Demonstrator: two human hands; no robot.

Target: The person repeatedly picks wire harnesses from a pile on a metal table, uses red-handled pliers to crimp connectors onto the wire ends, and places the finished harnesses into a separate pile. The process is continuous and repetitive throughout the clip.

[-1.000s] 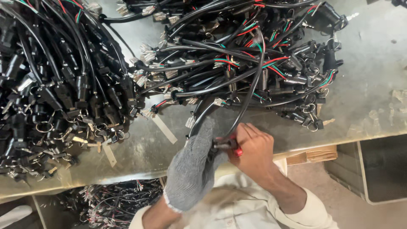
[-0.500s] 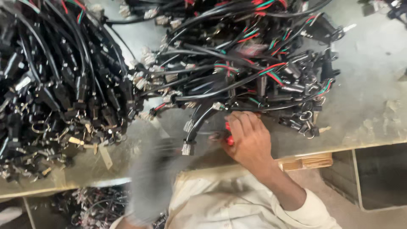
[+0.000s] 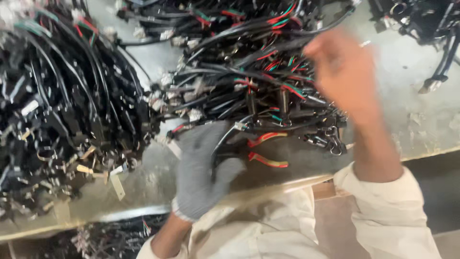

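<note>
Left hand: my gloved left hand (image 3: 203, 175) rests at the near edge of the surface (image 3: 421, 120), its grey fingers (image 3: 229, 169) curled around a black cable (image 3: 221, 140) that rises toward the middle heap.
Left hand, change: half a second ago it was a blur low on my left; it is now up on the surface and gripping.
Right hand: my bare right hand (image 3: 342, 72) is raised over the right part of the middle heap, motion-blurred, fingers loosely spread and holding nothing that I can make out.
Right hand, change: half a second ago it lay closed on the red-handled tool at the surface edge; it has now let go and lifted away.
Pliers: the red-handled pliers (image 3: 266, 149) lie free on the surface, just right of my left hand, handles apart and pointing right.
Cable end: a small pale connector (image 3: 241, 126) sits on the held cable just above my glove.
Middle heap: black cables with red and green wires (image 3: 249, 67), touching the pliers' head.
Left heap: a larger pile of black cables (image 3: 62, 110), apart from both hands.
View: closer and shifted compared with the earlier frame.
</note>
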